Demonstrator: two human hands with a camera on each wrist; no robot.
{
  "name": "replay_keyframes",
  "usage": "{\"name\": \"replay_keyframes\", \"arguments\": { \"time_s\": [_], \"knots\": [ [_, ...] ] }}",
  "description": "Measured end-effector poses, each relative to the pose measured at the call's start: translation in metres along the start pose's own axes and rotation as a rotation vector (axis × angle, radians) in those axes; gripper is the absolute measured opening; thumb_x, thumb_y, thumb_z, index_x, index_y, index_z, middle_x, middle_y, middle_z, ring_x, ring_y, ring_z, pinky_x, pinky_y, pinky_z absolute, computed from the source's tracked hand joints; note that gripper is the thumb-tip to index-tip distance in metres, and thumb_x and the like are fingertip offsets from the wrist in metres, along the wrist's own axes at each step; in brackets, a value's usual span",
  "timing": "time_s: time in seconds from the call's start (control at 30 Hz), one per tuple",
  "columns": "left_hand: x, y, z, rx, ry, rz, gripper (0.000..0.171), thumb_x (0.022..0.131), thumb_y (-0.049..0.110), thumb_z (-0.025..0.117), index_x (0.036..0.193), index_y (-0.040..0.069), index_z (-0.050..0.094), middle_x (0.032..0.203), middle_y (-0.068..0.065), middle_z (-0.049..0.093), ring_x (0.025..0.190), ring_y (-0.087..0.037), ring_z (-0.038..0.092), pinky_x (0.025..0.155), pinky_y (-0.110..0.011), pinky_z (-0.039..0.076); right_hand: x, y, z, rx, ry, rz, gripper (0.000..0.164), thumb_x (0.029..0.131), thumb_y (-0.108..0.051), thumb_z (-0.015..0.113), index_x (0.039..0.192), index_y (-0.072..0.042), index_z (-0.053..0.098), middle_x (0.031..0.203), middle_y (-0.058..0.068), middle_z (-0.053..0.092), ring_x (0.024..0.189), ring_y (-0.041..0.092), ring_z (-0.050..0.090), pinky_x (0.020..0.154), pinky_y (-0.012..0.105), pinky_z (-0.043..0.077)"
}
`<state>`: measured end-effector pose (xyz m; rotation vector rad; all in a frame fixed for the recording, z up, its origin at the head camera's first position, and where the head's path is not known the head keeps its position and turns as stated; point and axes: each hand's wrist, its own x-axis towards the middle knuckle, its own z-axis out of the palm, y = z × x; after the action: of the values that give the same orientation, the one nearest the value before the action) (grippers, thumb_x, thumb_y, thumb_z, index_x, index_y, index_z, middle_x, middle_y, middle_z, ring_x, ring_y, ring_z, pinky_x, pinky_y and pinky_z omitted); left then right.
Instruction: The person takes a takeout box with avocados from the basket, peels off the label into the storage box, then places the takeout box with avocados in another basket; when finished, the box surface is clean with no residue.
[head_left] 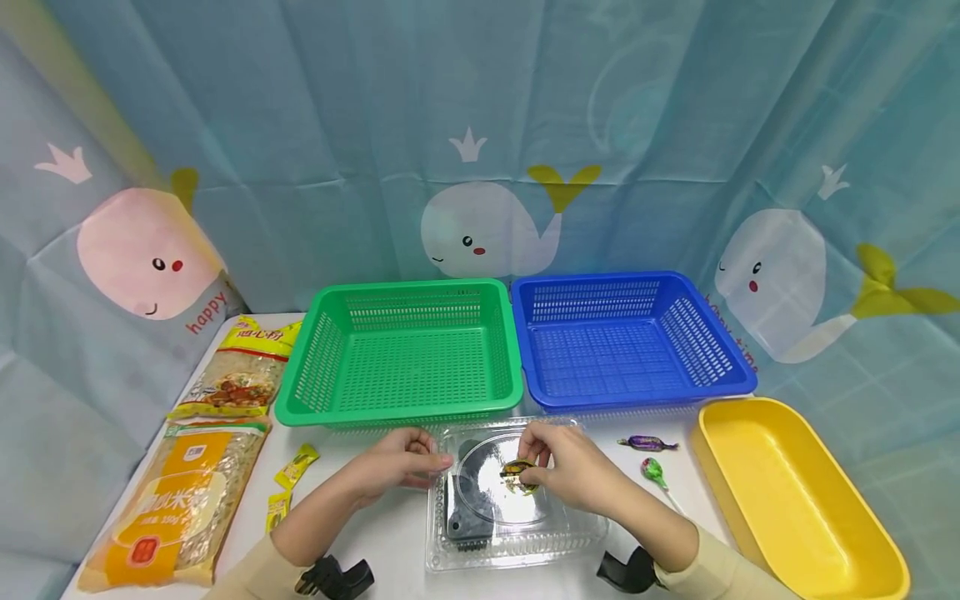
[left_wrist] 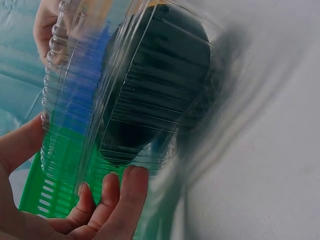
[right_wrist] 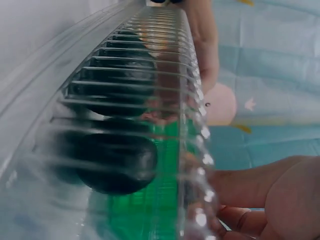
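Head | left fingers [left_wrist: 132, 191] hold box [head_left: 558, 540], dark contents [head_left: 468, 507] | right fingers [head_left: 537, 476] apparently pinch gold piece [head_left: 514, 477]

I am at a small curtained-off work booth: blue fabric curtain [head_left: 360, 125], printed with cartoon whales [head_left: 483, 229], crowns and the word "happy", hangs behind and on both sides of my white desk [head_left: 393, 537]. The print gives it a homely, nursery look. Still, a green basket [head_left: 412, 288] and a blue basket [head_left: 645, 397] stand side by side beyond my hands [head_left: 566, 468], as at a prepared workstation. Whether the room outside belongs to a home or an office, I cannot tell.
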<state>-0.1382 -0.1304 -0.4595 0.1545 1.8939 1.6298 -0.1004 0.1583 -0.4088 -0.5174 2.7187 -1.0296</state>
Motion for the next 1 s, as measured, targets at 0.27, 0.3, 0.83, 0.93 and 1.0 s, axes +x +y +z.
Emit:
{"name": "replay_keyframes", "arguments": {
  "time_s": [0.27,0.3,0.83,0.93,1.0],
  "knots": [
    [-0.002,0.002,0.003,0.015,-0.006,-0.021,0.051,0.091,0.028,0.077,0.114,-0.006,0.047,0.100,-0.012,0.051,0.089,-0.022,0.063,0.085,-0.044,0.062,-0.001,0.005,-0.008,0.130,0.012,-0.037,0.010,0.088,-0.014,0.077,0.085,-0.018,0.069,0.084,-0.010,0.068,0.081,0.005,0.063,0.070,0.022,0.054],
    [-0.002,0.003,0.003,0.016,-0.005,-0.021,0.050,0.091,0.027,0.077,0.113,-0.006,0.046,0.102,-0.013,0.051,0.090,-0.022,0.063,0.085,-0.044,0.062,-0.001,0.005,-0.010,0.148,0.014,-0.037,0.008,0.089,-0.014,0.077,0.087,-0.017,0.069,0.085,-0.009,0.069,0.083,0.007,0.064,0.072,0.023,0.055],
    [-0.001,0.005,0.005,-0.013,-0.019,-0.009,0.050,0.092,0.020,0.075,0.116,-0.008,0.042,0.094,-0.007,0.052,0.092,-0.020,0.065,0.094,-0.045,0.059,-0.022,0.045,-0.061,0.331,0.072,0.066,0.018,0.092,-0.010,0.073,0.108,-0.003,0.072,0.092,0.008,0.075,0.080,0.018,0.071,0.071,0.029,0.060],
    [-0.001,0.004,0.006,-0.016,-0.022,-0.011,0.049,0.092,0.019,0.075,0.116,-0.008,0.042,0.096,-0.008,0.052,0.093,-0.020,0.065,0.094,-0.045,0.059,-0.032,0.054,-0.075,0.339,0.114,0.135,0.023,0.091,-0.013,0.075,0.109,0.000,0.069,0.092,0.010,0.074,0.079,0.018,0.072,0.068,0.027,0.060],
    [0.000,0.005,0.005,-0.022,-0.023,-0.010,0.048,0.092,0.019,0.075,0.115,-0.008,0.043,0.097,-0.008,0.052,0.093,-0.021,0.065,0.094,-0.044,0.059,-0.038,0.060,-0.085,0.335,0.137,0.175,0.026,0.092,-0.015,0.074,0.110,0.002,0.068,0.093,0.012,0.074,0.079,0.017,0.072,0.069,0.026,0.060]
  ]
}}
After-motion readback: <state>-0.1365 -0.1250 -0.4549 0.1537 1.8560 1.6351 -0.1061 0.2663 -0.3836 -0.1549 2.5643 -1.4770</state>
